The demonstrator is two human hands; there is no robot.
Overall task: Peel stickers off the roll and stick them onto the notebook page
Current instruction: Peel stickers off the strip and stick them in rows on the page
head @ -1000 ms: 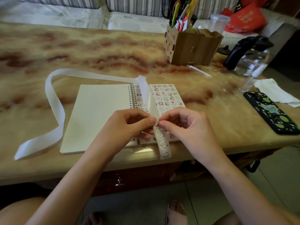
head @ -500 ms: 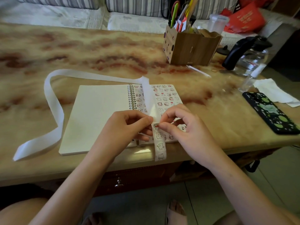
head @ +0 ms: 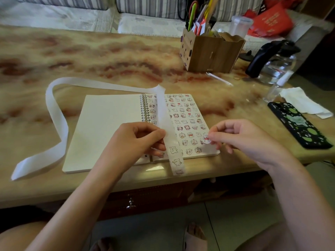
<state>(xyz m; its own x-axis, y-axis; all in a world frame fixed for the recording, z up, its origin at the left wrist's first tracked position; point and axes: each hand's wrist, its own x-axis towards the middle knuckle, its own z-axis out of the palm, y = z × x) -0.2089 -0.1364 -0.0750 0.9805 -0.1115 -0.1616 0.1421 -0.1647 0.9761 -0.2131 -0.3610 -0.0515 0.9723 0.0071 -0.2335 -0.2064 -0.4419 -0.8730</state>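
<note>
White sticker strip (head: 176, 161): its printed end hangs over the near worktop (head: 241, 109) edge, at 6 o'clock of the notebook (head: 108, 127).

Grip, left hand (head: 139, 140): thumb and fingers pinch the strip over the near end of the spiral binding.

Grip, right hand (head: 243, 138): fingertips pinch one small sticker (head: 206, 139) at the right page's 5 o'clock corner. Cannot tell whether it touches the page. The two hands are apart, with the strip between them.

Notebook lies open and flat. Its left page is blank and its right page is covered in rows of stickers. Blank backing runs up the right page toward 12 o'clock, folds, crosses toward 9 o'clock and trails back to 7 o'clock.

Phone (head: 299, 125) at 3 o'clock, tissue (head: 301, 100) just beyond it. Wooden pen holder (head: 210, 53) at 1 o'clock, glass kettle (head: 277, 64) at 2 o'clock.
</note>
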